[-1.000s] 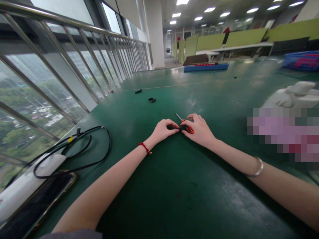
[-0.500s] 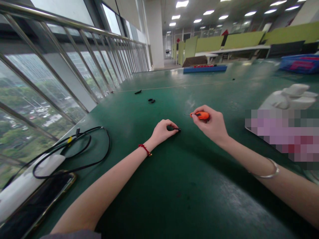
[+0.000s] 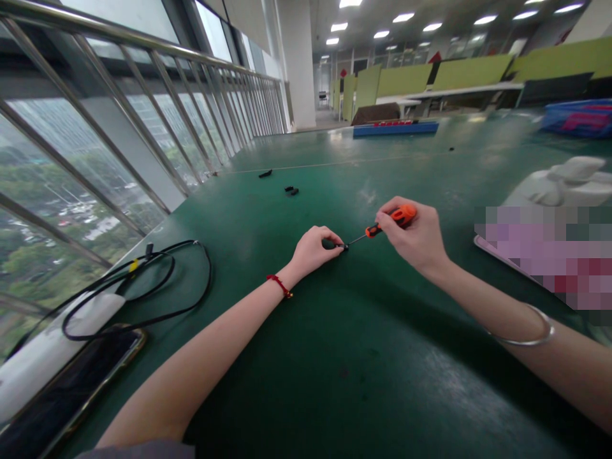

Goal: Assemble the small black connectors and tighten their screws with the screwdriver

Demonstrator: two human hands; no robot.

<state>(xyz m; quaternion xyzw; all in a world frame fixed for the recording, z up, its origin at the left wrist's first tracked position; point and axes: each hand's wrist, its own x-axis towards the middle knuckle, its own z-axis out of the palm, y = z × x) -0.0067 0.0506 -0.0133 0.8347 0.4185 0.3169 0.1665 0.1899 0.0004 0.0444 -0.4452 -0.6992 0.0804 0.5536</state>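
Between thumb and fingertips, my left hand [image 3: 313, 248] pinches a small black piece [image 3: 345, 247] just above the green table [image 3: 306, 331]. My right hand [image 3: 418, 233] grips an orange and black screwdriver [image 3: 404, 215], tilted down to the left. Its thin metal tip meets the black piece or lies right beside it; the exact contact is too small to tell. Several small black parts [image 3: 291, 190] lie beyond my left hand, and a longer black part [image 3: 265, 173] is further back.
At the left lie a looped black cable [image 3: 209, 274], a white power strip [image 3: 43, 363] and a phone [image 3: 71, 389]. A blue tray [image 3: 396, 129] stands at the back. To the right are a blue basket [image 3: 578, 119] and a white object [image 3: 554, 185]. Metal railings [image 3: 157, 83] border the left side.
The screwdriver has turned in my right hand; its tip has come down to the black piece from the upper right. My left hand has stayed almost in place.
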